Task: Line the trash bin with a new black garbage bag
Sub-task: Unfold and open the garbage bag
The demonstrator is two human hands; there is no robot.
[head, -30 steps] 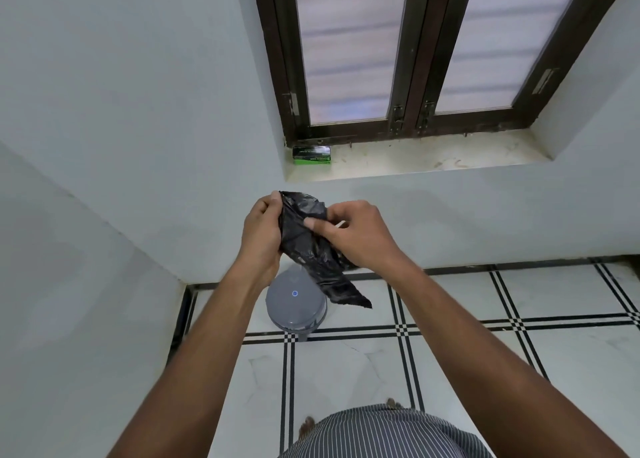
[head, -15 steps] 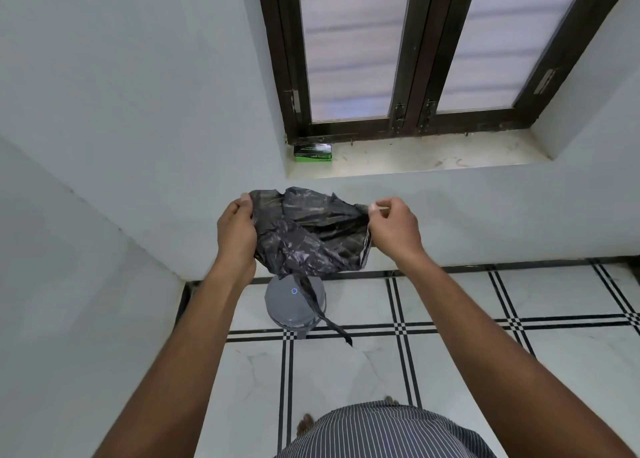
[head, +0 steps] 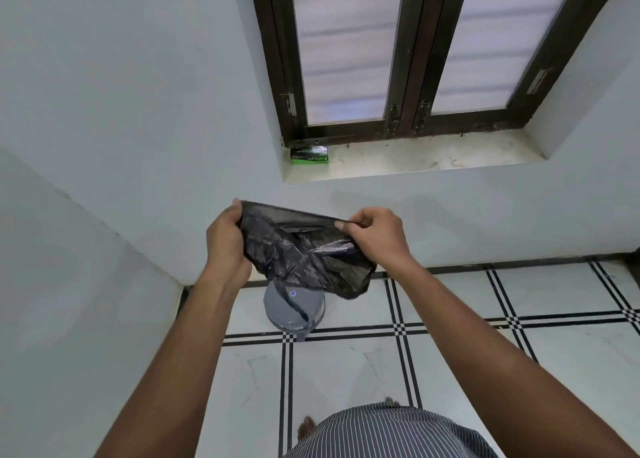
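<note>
— Where's the bag (head: 304, 260)?
— Stretched level above the bin (head: 294, 310), left hand (head: 225, 241) and right hand (head: 379, 238) each pinching an end of its top edge.
— And the bin?
— Straight below (a shade nearer the left hand), lid seemingly closed.

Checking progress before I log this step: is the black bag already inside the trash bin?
No, both the left hand and right hand hold the black bag in the air above the grey trash bin.
</note>
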